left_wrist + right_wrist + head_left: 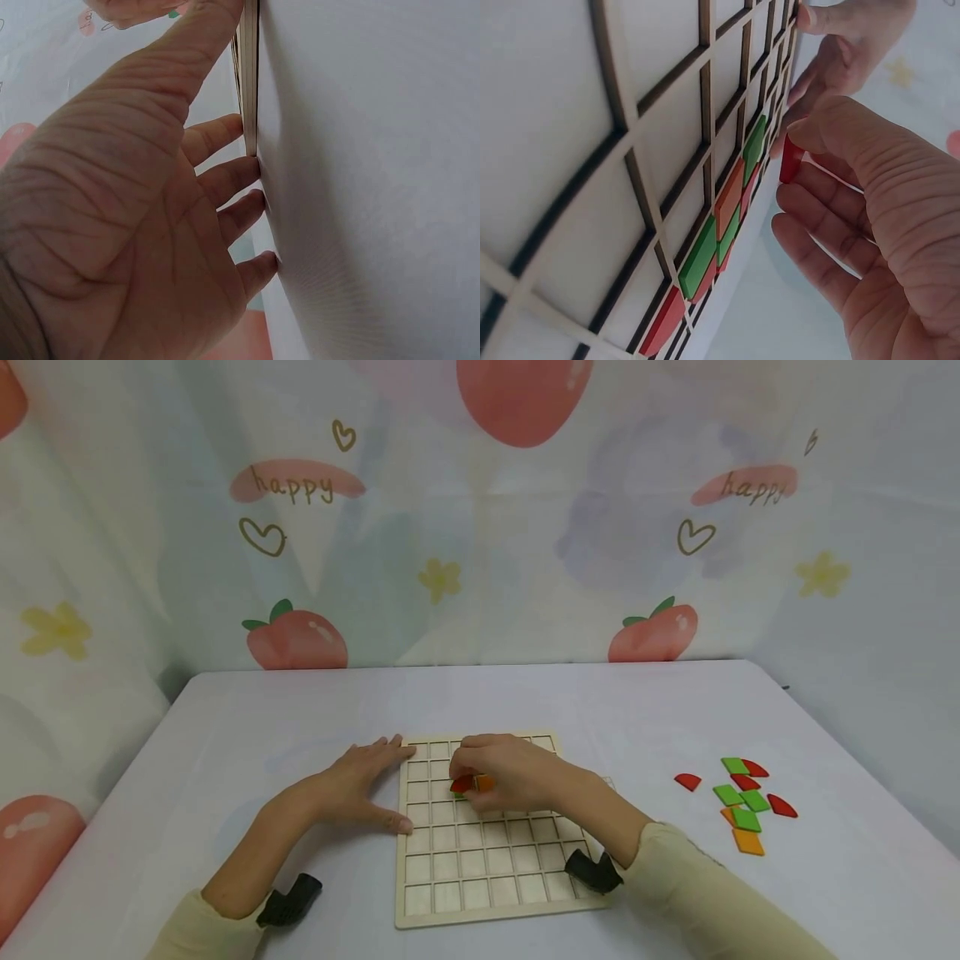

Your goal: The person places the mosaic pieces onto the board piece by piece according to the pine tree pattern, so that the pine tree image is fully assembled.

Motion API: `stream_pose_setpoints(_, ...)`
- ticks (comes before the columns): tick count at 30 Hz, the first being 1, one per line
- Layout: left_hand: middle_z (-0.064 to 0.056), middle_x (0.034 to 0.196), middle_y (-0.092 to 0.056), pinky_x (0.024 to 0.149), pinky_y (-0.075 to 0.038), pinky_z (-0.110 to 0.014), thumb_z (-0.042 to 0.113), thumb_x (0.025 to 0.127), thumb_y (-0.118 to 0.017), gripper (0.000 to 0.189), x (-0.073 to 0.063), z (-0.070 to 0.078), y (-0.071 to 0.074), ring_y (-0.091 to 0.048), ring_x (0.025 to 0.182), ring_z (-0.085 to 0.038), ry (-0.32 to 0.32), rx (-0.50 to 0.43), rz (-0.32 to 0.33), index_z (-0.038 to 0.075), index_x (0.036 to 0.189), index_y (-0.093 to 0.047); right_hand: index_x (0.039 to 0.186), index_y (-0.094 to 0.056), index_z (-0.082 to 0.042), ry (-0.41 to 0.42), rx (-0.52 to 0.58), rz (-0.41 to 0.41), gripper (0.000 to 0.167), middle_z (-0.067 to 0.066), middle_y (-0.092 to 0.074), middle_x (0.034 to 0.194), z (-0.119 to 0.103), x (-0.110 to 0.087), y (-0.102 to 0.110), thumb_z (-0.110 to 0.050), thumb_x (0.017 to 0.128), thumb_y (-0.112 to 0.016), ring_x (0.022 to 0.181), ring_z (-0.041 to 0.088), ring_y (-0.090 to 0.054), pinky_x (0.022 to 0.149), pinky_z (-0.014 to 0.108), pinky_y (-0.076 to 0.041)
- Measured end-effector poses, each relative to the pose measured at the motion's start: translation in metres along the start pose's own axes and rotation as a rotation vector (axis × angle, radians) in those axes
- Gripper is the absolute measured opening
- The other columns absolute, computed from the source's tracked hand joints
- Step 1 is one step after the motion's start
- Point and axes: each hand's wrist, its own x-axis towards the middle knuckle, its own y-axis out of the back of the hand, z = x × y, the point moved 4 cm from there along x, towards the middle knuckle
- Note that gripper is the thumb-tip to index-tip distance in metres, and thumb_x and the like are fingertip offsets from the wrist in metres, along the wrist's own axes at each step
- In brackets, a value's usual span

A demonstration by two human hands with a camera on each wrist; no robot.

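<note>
A wooden grid board (502, 913) lies on the white table. My left hand (356, 789) rests at its left side with fingers spread, thumb and index fingertip against the edge. Above the board's upper part, my right hand (512, 770) pinches a red piece (790, 161) between thumb and fingers. Several pieces sit in cells under that hand in the right wrist view: a green one (754, 148), an orange one (730, 196), another green one (699, 259) and a red one (662, 324) among them. From the head view, my right hand hides most of these.
On the table to the right lie several loose pieces, including a red rounded wedge (687, 782), a green piece (727, 795) and an orange piece (748, 842). Black wrist devices (291, 902) hang by both sleeves. Behind the table's far edge hangs a printed cloth (480, 527).
</note>
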Motion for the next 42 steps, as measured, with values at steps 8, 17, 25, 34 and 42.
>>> stream_pose_setpoints(8,-0.022,0.166,-0.025,0.123,-0.013,-0.064,0.055,0.077,-0.086,0.106,-0.001,-0.001,0.001,-0.018,0.155,-0.043,-0.009,-0.011,0.001,0.008,0.158,-0.036,0.105,-0.071,-0.015,-0.013,-0.046,-0.043,0.012,-0.004,-0.067,0.103,-0.001,0.014,-0.006,-0.013,0.093,-0.073,0.092,0.011,-0.062,0.088,0.027,-0.054)
stream_pose_setpoints(17,-0.020,0.167,-0.024,0.124,-0.013,-0.063,0.056,0.077,-0.086,0.106,0.000,-0.002,0.001,-0.017,0.155,-0.041,-0.005,-0.015,0.003,0.010,0.159,-0.036,0.106,-0.073,-0.015,-0.033,-0.080,-0.094,0.011,-0.005,-0.067,0.103,-0.001,0.022,-0.012,-0.016,0.095,-0.073,0.089,0.009,-0.058,0.089,0.028,-0.054)
stream_pose_setpoints(25,-0.021,0.167,-0.024,0.124,-0.013,-0.063,0.055,0.078,-0.085,0.105,-0.001,-0.002,0.001,-0.017,0.155,-0.042,-0.006,-0.003,0.007,0.009,0.158,-0.036,0.103,-0.079,-0.015,0.014,-0.072,-0.106,0.009,-0.006,-0.070,0.101,-0.002,0.026,-0.015,-0.014,0.096,-0.073,0.093,0.007,-0.063,0.091,0.028,-0.055)
stream_pose_setpoints(34,-0.019,0.168,-0.023,0.124,-0.012,-0.062,0.055,0.077,-0.086,0.106,0.003,-0.003,-0.002,-0.016,0.156,-0.040,0.007,-0.011,-0.006,0.011,0.159,-0.036,0.102,-0.080,-0.015,0.014,-0.105,-0.092,0.009,-0.006,-0.074,0.101,-0.004,0.019,-0.012,-0.014,0.096,-0.073,0.097,0.011,-0.065,0.088,0.028,-0.055)
stream_pose_setpoints(42,-0.020,0.167,-0.026,0.124,-0.014,-0.062,0.054,0.075,-0.087,0.107,0.001,-0.001,0.001,-0.018,0.155,-0.041,0.019,0.010,0.004,0.009,0.158,-0.037,0.099,-0.077,-0.016,0.007,-0.155,-0.015,0.005,-0.005,-0.070,0.098,-0.006,-0.002,-0.004,-0.018,0.094,-0.075,0.092,0.011,-0.062,0.085,0.027,-0.055)
